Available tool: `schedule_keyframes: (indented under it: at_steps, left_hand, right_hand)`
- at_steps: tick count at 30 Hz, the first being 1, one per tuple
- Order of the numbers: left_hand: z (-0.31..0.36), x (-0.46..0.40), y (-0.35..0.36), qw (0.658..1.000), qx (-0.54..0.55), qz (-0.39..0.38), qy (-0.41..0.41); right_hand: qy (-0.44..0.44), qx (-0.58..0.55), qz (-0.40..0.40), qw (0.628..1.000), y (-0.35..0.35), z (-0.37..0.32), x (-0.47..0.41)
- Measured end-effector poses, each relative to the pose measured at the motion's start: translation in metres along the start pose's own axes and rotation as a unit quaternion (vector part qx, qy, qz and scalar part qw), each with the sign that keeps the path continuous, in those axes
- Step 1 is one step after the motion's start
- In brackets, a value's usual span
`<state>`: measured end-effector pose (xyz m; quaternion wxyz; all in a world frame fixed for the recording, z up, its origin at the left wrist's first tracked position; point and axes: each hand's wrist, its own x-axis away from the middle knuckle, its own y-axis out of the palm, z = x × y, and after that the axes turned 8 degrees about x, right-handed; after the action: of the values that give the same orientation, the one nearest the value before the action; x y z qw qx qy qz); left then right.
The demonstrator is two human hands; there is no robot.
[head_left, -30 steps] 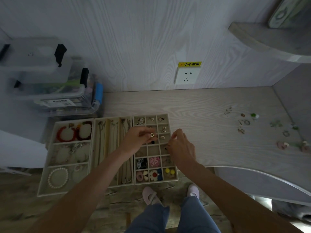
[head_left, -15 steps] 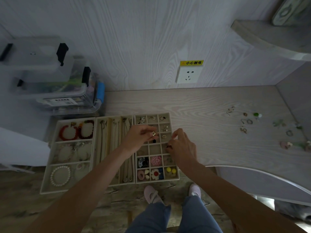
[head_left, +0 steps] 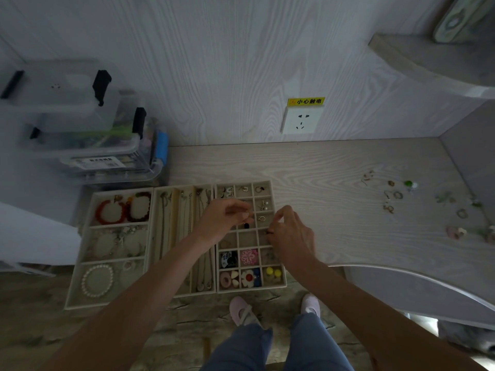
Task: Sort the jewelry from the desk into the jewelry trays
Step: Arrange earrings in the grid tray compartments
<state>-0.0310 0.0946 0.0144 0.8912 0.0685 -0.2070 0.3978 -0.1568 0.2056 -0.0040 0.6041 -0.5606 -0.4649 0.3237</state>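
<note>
Left hand (head_left: pixel 223 219): hovering over the grid tray (head_left: pixel 278 284), fingers curled, fingertips pinching a small metal piece (head_left: pixel 251 214) above a middle cell.
Right hand (head_left: pixel 290 234): curled at the tray's right edge, thumb and forefinger drawn together; whether it is holding anything cannot be told.
Grid tray: sitting at the desk's (head_left: pixel 321 172) left front, cells holding rings, studs and flower clips (head_left: pixel 249 277).
Necklace tray (head_left: pixel 175 207): lying just left of it, touching, chains laid in long lanes.
Bracelet tray (head_left: pixel 78 279): lying leftmost, red bangles (head_left: pixel 111 212) at back, pearl bracelet (head_left: pixel 97 281) in front.
Loose jewelry (head_left: pixel 396 195): lying scattered at the desk's far right, well apart from the trays.
Clear bins (head_left: pixel 80 135): standing stacked behind the trays.
Socket (head_left: pixel 300 121): showing on the wood-grain wall under a yellow label.
</note>
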Motion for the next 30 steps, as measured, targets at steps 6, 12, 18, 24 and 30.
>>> schedule_keyframes:
  at_steps: [6,12,18,24,30]
  left_hand:
    - [0.005,0.001,0.002,1.0,0.016,0.016,0.011]
    - [0.016,-0.002,0.001,0.994,0.108,0.024,-0.005]
    - [0.017,-0.001,-0.005,0.993,0.117,-0.007,0.003]
    - [0.02,-0.002,-0.013,0.995,0.096,-0.001,0.005]
    - [0.022,-0.002,-0.016,0.995,0.095,-0.006,0.004]
  right_hand:
    - [0.038,-0.307,-0.014,0.951,-0.03,0.002,-0.019]
    - [-0.017,-0.391,-0.032,0.92,-0.044,0.001,-0.034]
    - [-0.028,-0.405,-0.033,0.913,-0.043,0.0,-0.044]
    - [-0.018,-0.45,-0.041,0.892,-0.042,-0.001,-0.054]
    - [-0.038,-0.367,-0.036,0.929,-0.045,-0.005,-0.059]
